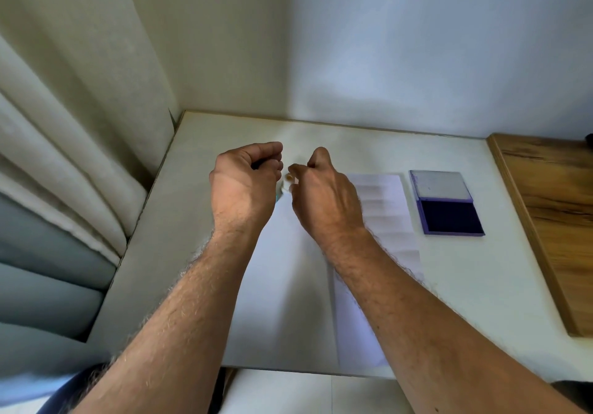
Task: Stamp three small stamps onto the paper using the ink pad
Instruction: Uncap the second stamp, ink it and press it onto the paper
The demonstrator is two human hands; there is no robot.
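A white sheet of paper point(288, 285) lies on the white table point(465, 285), partly under my forearms. To its right sits the ink pad point(449, 214), lid open, dark blue pad facing up. My left hand point(247, 182) hovers over the paper's far left corner with its fingers curled; something dark shows inside the fist. My right hand point(324, 195) is close beside it, fingers pinched on a small pale stamp point(290, 177). A bit of white and teal point(279, 194) peeks out between the hands, mostly hidden.
A wooden board point(552, 221) borders the table on the right. Curtains point(64, 157) hang at the left, and a white wall point(385, 60) stands behind the table.
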